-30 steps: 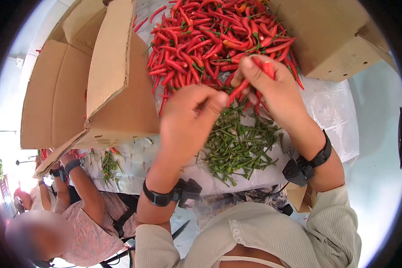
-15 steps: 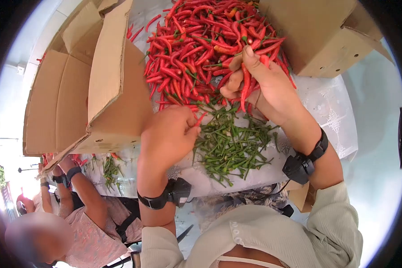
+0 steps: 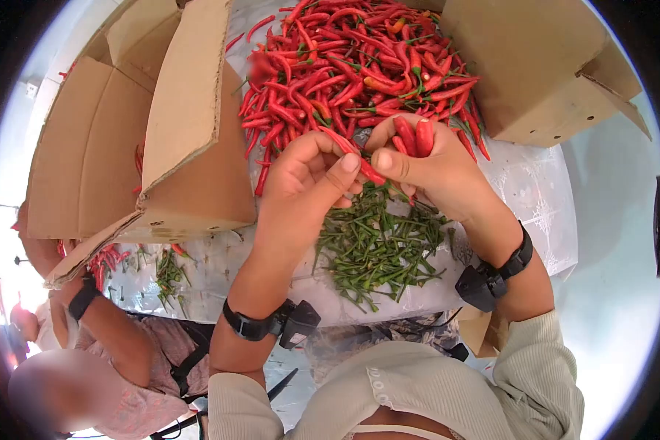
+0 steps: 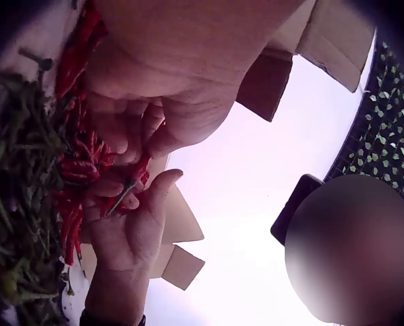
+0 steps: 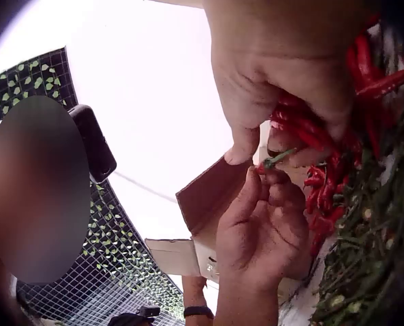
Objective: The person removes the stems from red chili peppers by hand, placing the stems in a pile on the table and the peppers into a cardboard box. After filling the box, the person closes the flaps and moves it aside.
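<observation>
In the head view, my left hand point(image 3: 297, 183) pinches a red chili pepper point(image 3: 370, 171) between thumb and fingers. A green stem point(image 4: 120, 198) on this pepper points toward the other hand in the left wrist view. My right hand point(image 3: 444, 172) is close against it, thumb near the pepper's end, and several more red chilies point(image 3: 424, 138) are gripped in its curled fingers. Beyond both hands spreads a large heap of red chilies point(image 3: 330, 66), some with stems. Below them is a pile of loose green stems point(image 3: 378, 249). A blurred red spot point(image 3: 260, 67) shows over the heap's left side.
An open cardboard box point(image 3: 191, 169) stands at the left, with red chilies inside. Another cardboard box point(image 3: 535, 73) is at the far right. The table has a white patterned cover point(image 3: 535, 183). Another person's arm point(image 3: 110, 323) works at the left, near a smaller stem pile point(image 3: 170, 275).
Half a second ago my left hand was lower left, apart from the right, with a red pepper at its fingertips; now the hands meet. The red blur over the heap is new.
</observation>
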Demonstrator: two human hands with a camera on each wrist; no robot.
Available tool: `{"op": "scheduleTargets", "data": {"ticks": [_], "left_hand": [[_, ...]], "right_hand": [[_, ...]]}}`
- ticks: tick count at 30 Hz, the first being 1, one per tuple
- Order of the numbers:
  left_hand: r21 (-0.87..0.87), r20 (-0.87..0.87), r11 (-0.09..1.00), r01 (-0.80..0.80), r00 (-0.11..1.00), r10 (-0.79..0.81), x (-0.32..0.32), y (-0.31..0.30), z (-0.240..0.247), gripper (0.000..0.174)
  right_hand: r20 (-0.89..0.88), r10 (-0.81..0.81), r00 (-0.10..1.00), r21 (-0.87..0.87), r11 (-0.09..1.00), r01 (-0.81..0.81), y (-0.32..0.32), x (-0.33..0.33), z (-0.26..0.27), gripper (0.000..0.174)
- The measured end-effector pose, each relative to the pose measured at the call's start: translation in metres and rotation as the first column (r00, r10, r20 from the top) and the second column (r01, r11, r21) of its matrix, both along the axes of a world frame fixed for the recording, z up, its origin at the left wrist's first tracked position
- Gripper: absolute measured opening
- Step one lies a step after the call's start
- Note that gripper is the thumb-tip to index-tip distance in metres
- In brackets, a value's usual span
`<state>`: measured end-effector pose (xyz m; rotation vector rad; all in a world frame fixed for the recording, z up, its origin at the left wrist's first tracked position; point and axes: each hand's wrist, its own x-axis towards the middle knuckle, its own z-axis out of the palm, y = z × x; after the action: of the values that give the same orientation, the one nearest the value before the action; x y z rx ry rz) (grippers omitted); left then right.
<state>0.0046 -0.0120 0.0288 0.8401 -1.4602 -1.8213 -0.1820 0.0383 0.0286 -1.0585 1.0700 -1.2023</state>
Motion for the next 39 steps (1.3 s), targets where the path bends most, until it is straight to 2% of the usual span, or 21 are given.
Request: {"op": "scheduleTargets", "data": {"ticks": [2, 5, 8, 11, 14, 20, 21, 24, 26, 28, 29, 31, 32, 35, 38, 39], "left_hand": [[0.036, -0.04, 0.999, 0.024, 0.999, -0.023, 0.002, -0.002, -0.001, 0.016], [-0.018, 0.046, 0.993, 0.12, 0.992, -0.119, 0.003, -0.008, -0.008, 0.017], [0.122, -0.012, 0.993, 0.008, 1.0, -0.006, 0.002, -0.005, -0.003, 0.018], [0.029, -0.008, 0.995, -0.097, 0.995, 0.097, -0.002, 0.0, 0.002, 0.018], [-0.191, 0.032, 0.981, 0.018, 0.999, -0.012, -0.001, -0.006, -0.011, 0.018], [-0.036, -0.045, 0.999, 0.037, 0.998, -0.039, -0.004, 0.002, -0.006, 0.017], [-0.06, -0.042, 0.998, 0.0, 0.999, -0.002, -0.003, 0.002, -0.005, 0.016], [-0.182, -0.019, 0.976, -0.122, 0.993, 0.12, -0.003, 0.001, -0.007, 0.013], [-0.326, 0.011, 0.924, -0.2, 0.976, 0.216, -0.002, -0.005, -0.012, 0.012], [-0.586, 0.155, 0.795, -0.155, 0.942, 0.298, 0.002, -0.005, -0.01, 0.012], [-0.696, 0.214, 0.71, -0.109, 0.912, 0.35, 0.001, -0.005, -0.008, 0.012], [-0.7, 0.213, 0.709, -0.082, 0.924, 0.318, -0.002, 0.001, -0.003, 0.012], [-0.703, 0.215, 0.709, -0.065, 0.93, 0.299, -0.003, 0.003, -0.003, 0.013], [-0.683, 0.19, 0.726, -0.082, 0.939, 0.285, -0.003, 0.004, -0.006, 0.012], [-0.716, 0.164, 0.693, -0.079, 0.947, 0.276, 0.0, -0.001, -0.006, 0.012], [-0.721, 0.178, 0.691, -0.058, 0.948, 0.265, 0.001, -0.001, -0.005, 0.012]], "right_hand": [[-0.094, 0.036, 0.995, 0.044, 0.999, -0.032, 0.002, 0.002, 0.003, 0.033], [-0.074, 0.087, 0.993, 0.126, 0.989, -0.077, 0.004, 0.001, 0.006, 0.032], [-0.034, 0.067, 0.997, 0.129, 0.99, -0.062, 0.004, 0.001, 0.008, 0.028], [0.085, -0.064, 0.994, 0.067, 0.996, 0.059, 0.004, 0.003, 0.009, 0.023], [0.189, -0.116, 0.975, 0.045, 0.993, 0.109, 0.004, 0.002, 0.01, 0.024], [0.167, -0.228, 0.959, -0.011, 0.972, 0.233, 0.003, 0.01, 0.007, 0.024], [0.151, -0.24, 0.959, -0.031, 0.968, 0.247, 0.003, 0.011, 0.006, 0.024], [-0.189, -0.335, 0.923, -0.039, 0.942, 0.334, 0.006, 0.007, 0.014, 0.02], [-0.226, -0.451, 0.864, -0.193, 0.889, 0.414, 0.004, -0.009, 0.014, 0.017], [-0.273, -0.588, 0.762, -0.318, 0.802, 0.505, 0.004, -0.014, 0.019, 0.013], [-0.323, -0.603, 0.729, -0.433, 0.779, 0.453, 0.004, -0.011, 0.018, 0.013], [-0.402, -0.65, 0.645, -0.634, 0.706, 0.316, 0.002, -0.003, 0.012, 0.012], [-0.489, -0.624, 0.609, -0.674, 0.714, 0.19, 0.003, 0.0, 0.006, 0.014], [-0.683, -0.432, 0.589, -0.611, 0.78, -0.136, 0.004, 0.005, -0.003, 0.019], [-0.731, -0.323, 0.601, -0.453, 0.888, -0.073, 0.009, 0.01, 0.002, 0.022], [-0.732, -0.324, 0.6, -0.469, 0.878, -0.098, 0.009, 0.011, 0.003, 0.023]]}}
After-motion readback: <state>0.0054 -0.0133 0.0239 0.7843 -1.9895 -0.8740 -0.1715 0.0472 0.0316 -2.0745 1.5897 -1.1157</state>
